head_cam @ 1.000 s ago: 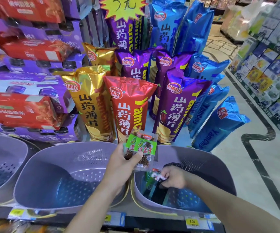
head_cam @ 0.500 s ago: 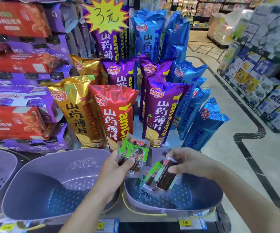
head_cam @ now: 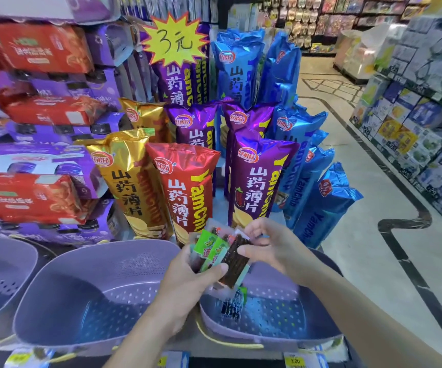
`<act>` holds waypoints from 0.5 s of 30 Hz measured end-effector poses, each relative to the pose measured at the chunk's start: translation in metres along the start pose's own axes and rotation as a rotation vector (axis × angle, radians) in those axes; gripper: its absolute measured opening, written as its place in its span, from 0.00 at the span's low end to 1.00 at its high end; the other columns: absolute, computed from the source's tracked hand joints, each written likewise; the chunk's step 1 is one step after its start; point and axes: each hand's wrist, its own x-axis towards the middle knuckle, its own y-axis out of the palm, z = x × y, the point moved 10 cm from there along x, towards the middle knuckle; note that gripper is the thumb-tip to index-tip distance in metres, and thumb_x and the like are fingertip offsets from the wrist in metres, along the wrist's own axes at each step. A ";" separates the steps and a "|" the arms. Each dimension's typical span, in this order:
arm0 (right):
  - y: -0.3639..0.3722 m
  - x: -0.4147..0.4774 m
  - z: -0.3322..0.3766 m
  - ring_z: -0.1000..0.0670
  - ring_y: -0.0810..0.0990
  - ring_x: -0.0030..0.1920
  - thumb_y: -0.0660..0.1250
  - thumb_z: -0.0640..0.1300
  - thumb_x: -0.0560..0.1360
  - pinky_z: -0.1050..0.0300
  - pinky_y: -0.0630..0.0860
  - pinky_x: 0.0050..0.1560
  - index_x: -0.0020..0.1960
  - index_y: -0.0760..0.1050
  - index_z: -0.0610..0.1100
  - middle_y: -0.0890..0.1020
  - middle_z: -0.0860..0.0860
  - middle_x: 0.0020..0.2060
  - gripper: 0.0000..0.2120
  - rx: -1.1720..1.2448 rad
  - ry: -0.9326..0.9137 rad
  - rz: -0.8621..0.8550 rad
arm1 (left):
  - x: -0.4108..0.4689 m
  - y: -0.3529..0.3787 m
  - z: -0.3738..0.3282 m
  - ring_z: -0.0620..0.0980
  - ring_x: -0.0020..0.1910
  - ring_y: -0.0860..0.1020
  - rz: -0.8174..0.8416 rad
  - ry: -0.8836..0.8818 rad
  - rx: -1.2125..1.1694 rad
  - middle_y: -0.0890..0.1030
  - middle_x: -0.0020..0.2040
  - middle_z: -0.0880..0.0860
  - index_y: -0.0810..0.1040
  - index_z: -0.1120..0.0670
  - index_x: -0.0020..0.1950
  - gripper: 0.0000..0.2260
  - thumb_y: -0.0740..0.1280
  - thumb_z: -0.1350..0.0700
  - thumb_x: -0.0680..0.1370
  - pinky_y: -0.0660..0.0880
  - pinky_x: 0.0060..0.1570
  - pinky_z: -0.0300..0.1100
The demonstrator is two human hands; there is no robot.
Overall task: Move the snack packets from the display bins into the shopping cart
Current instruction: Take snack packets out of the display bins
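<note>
My left hand (head_cam: 188,277) grips a bunch of small snack packets (head_cam: 212,248), green-topped with dark contents, above the gap between two purple bins. My right hand (head_cam: 270,245) pinches a dark snack packet (head_cam: 234,264) and presses it against that bunch. One more small packet (head_cam: 233,305) lies in the right purple bin (head_cam: 281,330), just under my hands. The middle purple bin (head_cam: 76,296) holds nothing that I can see. No shopping cart is in view.
Tall yam chip bags in gold (head_cam: 132,181), red (head_cam: 188,189), purple (head_cam: 257,181) and blue (head_cam: 321,205) stand right behind the bins. Red and purple boxes (head_cam: 28,197) are stacked at left. An aisle floor (head_cam: 374,248) runs along the right, with shelves (head_cam: 414,134) beyond.
My right hand lifted a dark packet out of the right bin and brought it up and left against the bunch in my left hand. The view tilted up.
</note>
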 end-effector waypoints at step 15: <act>0.069 0.035 -0.174 0.42 0.68 0.75 0.69 0.46 0.80 0.54 0.64 0.75 0.82 0.59 0.52 0.67 0.48 0.77 0.34 -0.998 0.262 0.517 | 0.001 -0.057 0.010 0.56 0.48 0.89 -0.211 -0.011 -0.082 0.89 0.50 0.55 0.81 0.55 0.59 0.14 0.77 0.65 0.76 0.82 0.36 0.42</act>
